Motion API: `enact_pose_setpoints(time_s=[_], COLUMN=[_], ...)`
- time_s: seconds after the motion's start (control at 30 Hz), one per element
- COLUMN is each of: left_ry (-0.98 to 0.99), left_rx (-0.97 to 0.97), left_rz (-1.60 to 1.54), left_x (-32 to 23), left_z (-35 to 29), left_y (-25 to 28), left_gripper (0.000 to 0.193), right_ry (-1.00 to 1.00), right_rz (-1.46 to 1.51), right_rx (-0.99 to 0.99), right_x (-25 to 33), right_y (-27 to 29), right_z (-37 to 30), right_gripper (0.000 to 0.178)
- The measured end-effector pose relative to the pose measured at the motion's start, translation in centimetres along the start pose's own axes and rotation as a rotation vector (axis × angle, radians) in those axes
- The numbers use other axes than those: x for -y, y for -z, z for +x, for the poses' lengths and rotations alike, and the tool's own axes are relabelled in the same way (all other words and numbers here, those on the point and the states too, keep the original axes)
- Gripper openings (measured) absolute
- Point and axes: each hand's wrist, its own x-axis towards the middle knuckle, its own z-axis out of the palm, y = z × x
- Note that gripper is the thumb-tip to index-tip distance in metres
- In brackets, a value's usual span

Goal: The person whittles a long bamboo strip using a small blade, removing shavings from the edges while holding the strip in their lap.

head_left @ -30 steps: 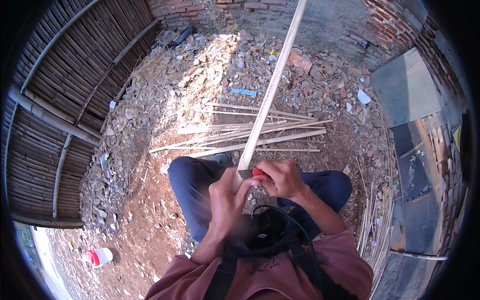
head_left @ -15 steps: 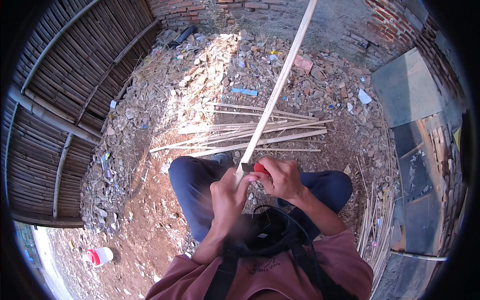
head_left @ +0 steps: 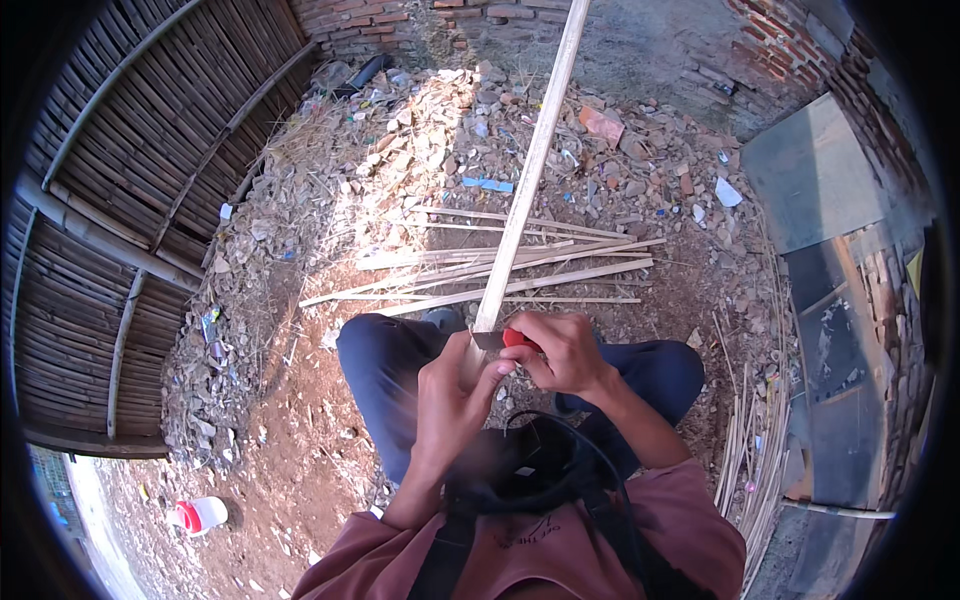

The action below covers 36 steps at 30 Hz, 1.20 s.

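Observation:
A long pale strip, which looks like split bamboo (head_left: 528, 190), rises from my lap toward the far wall. Around its near end my left hand (head_left: 452, 385) is closed, thumb pointing toward the blade. My right hand (head_left: 562, 352) grips the red handle of a knife (head_left: 488, 341). Its short, wide blade lies across the strip, just beyond my left fingers. My right thumb is close to my left thumb; whether they touch is hard to tell. The strip's lowest end is hidden by my left hand.
Several cut strips (head_left: 470, 272) lie crossed on the ground beyond my knees. More thin strips (head_left: 748, 440) lie at the right. Rubble (head_left: 400, 150) reaches the brick wall (head_left: 660, 60). A slatted bamboo wall (head_left: 130, 130) stands left, with a red-and-white container (head_left: 203, 514) nearer me.
The strip's far end has swung to the left and stands more upright. The knife blade has turned, so more of its flat shows. Both hands keep their holds.

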Motion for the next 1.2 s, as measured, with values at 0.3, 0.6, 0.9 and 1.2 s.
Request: enact_pose_setpoints(time_s=[0.3,0.6,0.9,1.2], left_ry=[-0.018,0.039,0.078,0.04], left_rx=[0.017,0.005,-0.017,0.042], left_rz=[0.064,0.098,0.095,0.058], left_x=[1.0,1.1,1.6,0.7], left_z=[-0.2,-0.1,-0.3,0.2], left_y=[0.1,-0.1,-0.6,0.1], left_gripper=[0.038,0.044,0.031,0.029], right_ry=[0.018,-0.008,-0.049,-0.018], right_rz=[0.02,-0.016,-0.081,-0.031], right_rx=[0.048,-0.005,-0.075,-0.047], right_x=[0.3,1.0,1.6,0.4], right_y=[0.7,0.1,-0.3,0.0], right_z=[0.4,0.3,0.4,0.2], right_gripper=[0.024,0.023,0.023,0.028])
